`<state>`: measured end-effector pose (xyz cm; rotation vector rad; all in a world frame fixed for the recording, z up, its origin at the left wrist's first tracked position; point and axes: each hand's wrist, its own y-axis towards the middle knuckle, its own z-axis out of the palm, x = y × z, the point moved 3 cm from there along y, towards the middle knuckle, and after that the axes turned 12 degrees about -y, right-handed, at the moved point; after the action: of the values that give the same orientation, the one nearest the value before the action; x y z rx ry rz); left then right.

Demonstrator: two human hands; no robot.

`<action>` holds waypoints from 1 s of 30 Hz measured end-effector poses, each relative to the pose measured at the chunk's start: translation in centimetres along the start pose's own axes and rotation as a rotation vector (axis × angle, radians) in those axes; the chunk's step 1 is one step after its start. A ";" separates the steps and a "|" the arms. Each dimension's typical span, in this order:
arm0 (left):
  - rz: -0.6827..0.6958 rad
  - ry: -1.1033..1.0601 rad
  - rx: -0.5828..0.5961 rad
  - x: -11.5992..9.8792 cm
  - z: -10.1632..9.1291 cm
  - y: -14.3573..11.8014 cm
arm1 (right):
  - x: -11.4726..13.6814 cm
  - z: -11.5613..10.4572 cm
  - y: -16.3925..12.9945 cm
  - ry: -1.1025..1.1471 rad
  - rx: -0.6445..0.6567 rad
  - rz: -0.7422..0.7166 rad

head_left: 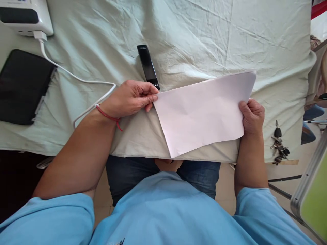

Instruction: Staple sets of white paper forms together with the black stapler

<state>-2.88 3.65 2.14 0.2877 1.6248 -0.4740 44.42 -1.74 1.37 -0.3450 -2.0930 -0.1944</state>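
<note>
Head view: left hand (pixel 130 98) pinches the left corner of a white paper sheet (pixel 204 112), fingers (pixel 149 98) clenched on the edge, thumb on top; red string bracelet (pixel 108 116) on that wrist. Right hand (pixel 251 115) grips the sheet's right edge, fingers curled under, thumb on top of the paper. Sheet looks folded, lying tilted across the near edge of the worktop (pixel 191 41), lower corner overhanging toward the person's lap. Worktop covered by a wrinkled pale green cloth. Black stapler-like bar (pixel 147 65) lies just beyond the left hand, its near end touching or just beside the sheet's top-left corner, can't tell which. White cable (pixel 76 78) runs from a white device (pixel 25 15) at top left and passes under the left wrist. Black tablet or case (pixel 22 86) at the left edge, well apart from the sheet. Key bunch (pixel 279 144) hangs at the right side of the cloth, near the right hand. Person wears a light blue shirt (pixel 166 211) and dark jeans.
</note>
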 end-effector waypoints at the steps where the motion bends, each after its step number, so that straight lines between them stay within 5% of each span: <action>1: -0.012 -0.018 0.015 -0.1 -0.1 0.0 | -0.1 -0.1 0.0 -0.001 -0.004 0.001; 21: -0.069 -0.030 -0.029 0.5 0.1 0.0 | -0.2 0.0 0.2 -0.008 -0.003 0.008; 30: 0.082 0.253 -0.324 -0.3 -0.5 -1.0 | 2.0 0.4 -0.4 -0.021 -0.033 0.108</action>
<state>-3.76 3.01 2.57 0.1739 1.8973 -0.1089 42.95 -1.71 2.87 -0.4807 -2.0870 -0.1613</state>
